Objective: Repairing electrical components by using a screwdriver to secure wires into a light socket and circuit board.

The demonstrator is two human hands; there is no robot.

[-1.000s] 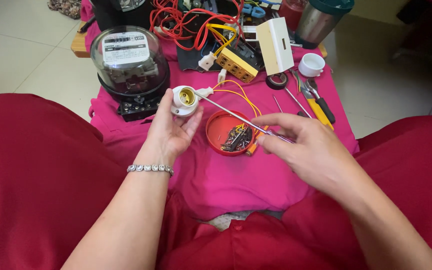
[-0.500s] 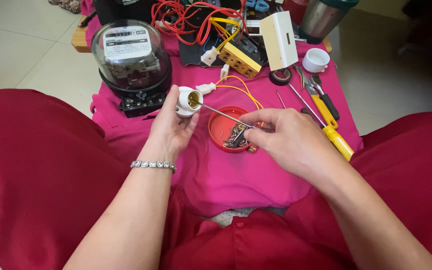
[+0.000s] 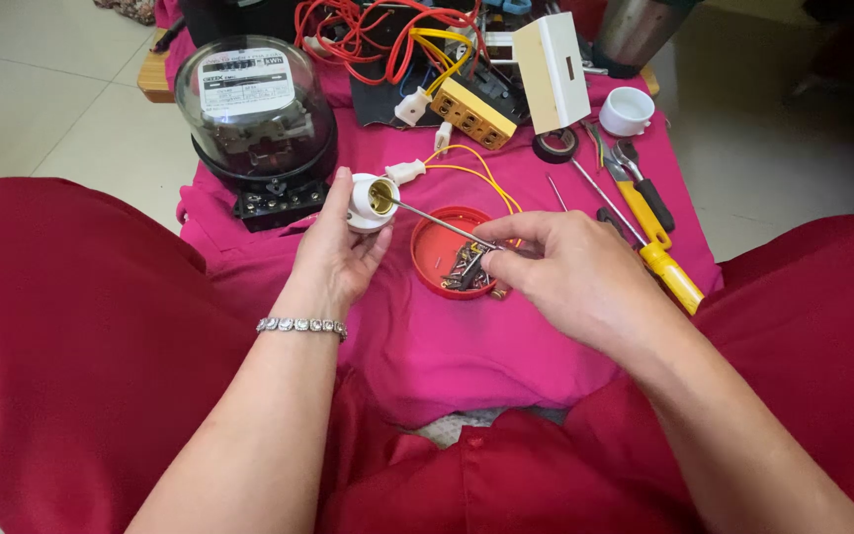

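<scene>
A: While the left hand [image 3: 333, 247] grips a white lamp socket [image 3: 369, 202], what changed?

B: The right hand [image 3: 565, 277] slid closer, pinching a thin screwdriver [image 3: 437, 223] whose tip now sits inside the socket.

A: Any containers?

B: A red lid [image 3: 437, 247] on the pink-covered table [image 3: 506, 336] holds loose screws [image 3: 467, 269].

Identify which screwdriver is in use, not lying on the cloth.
The thin metal-shafted screwdriver: the right hand holds it, tip inside the white lamp socket. The yellow-handled one lies untouched.
</scene>
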